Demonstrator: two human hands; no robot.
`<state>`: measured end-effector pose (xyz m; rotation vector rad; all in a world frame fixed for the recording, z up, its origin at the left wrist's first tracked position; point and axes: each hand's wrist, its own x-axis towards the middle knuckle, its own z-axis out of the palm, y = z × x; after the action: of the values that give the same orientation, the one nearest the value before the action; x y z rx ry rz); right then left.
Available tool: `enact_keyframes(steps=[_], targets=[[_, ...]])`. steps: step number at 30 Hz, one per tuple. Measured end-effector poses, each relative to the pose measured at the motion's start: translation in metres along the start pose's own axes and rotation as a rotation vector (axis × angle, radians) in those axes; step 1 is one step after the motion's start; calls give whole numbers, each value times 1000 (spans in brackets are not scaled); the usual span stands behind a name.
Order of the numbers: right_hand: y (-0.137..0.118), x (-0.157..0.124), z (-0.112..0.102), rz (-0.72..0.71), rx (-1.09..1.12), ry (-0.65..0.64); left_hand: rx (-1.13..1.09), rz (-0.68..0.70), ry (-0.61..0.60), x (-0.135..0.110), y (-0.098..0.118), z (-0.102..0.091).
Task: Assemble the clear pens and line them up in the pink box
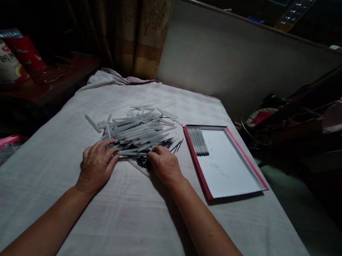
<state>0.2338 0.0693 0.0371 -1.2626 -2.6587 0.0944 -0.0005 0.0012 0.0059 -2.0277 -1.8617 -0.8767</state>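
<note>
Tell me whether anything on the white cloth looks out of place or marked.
Two small things. One slim, pale plastic tube lies apart, left of the jumbled pile of pale and black sticks. Faint grey marks break up the otherwise plain white floor of the shallow, red-edged rectangular tray; their cause is unclear.

Two hands (pixel 97 164), one tray (pixel 232 168)
One tube pile (pixel 139 131), uncountable, at the hands' twelve o'clock; about seven tubes (pixel 199 141) in the tray.
</note>
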Motion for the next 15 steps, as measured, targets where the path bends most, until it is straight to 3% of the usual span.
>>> enact_keyframes(steps=[11,15], targets=[[2,-7,10,-38,47,72,-38,34,1,1,-1,1],[1,-5,11,-62,26,79,-110,-19,56,4,-3,1]])
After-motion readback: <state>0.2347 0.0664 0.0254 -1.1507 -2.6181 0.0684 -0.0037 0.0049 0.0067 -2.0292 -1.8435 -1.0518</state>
